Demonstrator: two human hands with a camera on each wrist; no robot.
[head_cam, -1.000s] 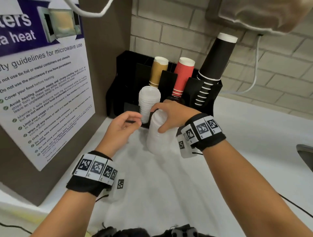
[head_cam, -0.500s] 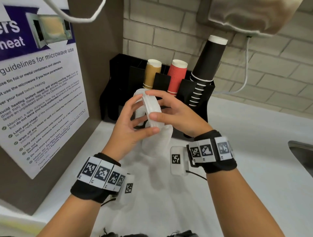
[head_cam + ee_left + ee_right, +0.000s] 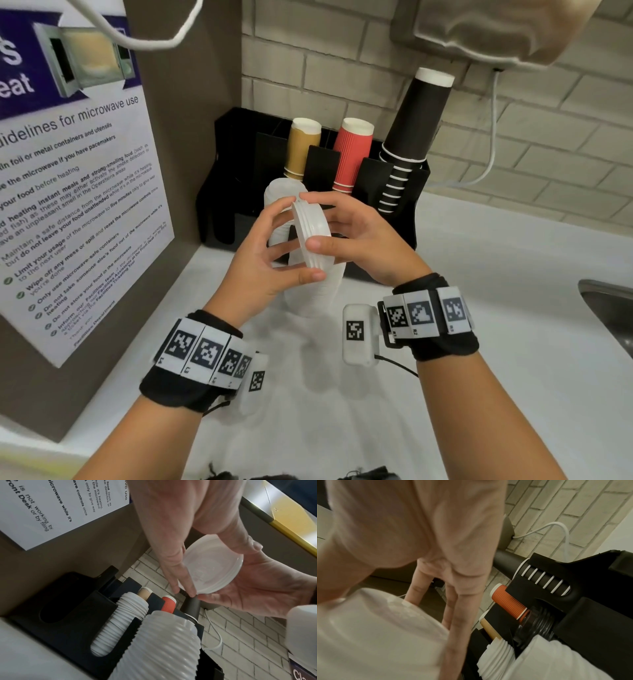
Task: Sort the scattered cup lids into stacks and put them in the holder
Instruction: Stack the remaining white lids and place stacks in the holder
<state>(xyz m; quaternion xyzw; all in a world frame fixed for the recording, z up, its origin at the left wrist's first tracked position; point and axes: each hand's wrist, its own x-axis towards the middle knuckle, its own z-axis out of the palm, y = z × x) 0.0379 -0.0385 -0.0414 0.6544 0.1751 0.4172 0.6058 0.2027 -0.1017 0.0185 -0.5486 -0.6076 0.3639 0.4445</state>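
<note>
Both hands hold a short stack of white cup lids (image 3: 312, 236) on edge, in the air in front of the black holder (image 3: 233, 178). My left hand (image 3: 298, 240) grips it from the left, with the thumb under the rim and the fingers over the top. From the right, my right hand (image 3: 318, 222) pinches the same rim. In the left wrist view the lids (image 3: 211, 568) show their hollow underside between the two hands. Two long white lid stacks lie in the holder's front slots, one further back (image 3: 279, 195) and one nearer (image 3: 318, 291).
Tan (image 3: 303, 150), red (image 3: 352, 154) and black (image 3: 414, 126) paper cup stacks stand in the holder's rear slots. A brown side panel with a microwave poster (image 3: 75, 192) closes the left. A sink edge (image 3: 609, 308) lies at the right of the white counter (image 3: 513, 291).
A second ago my right hand lay on top of the nearer lid stack. It lifted a few lids off, and my left hand joined it; both now hold them up.
</note>
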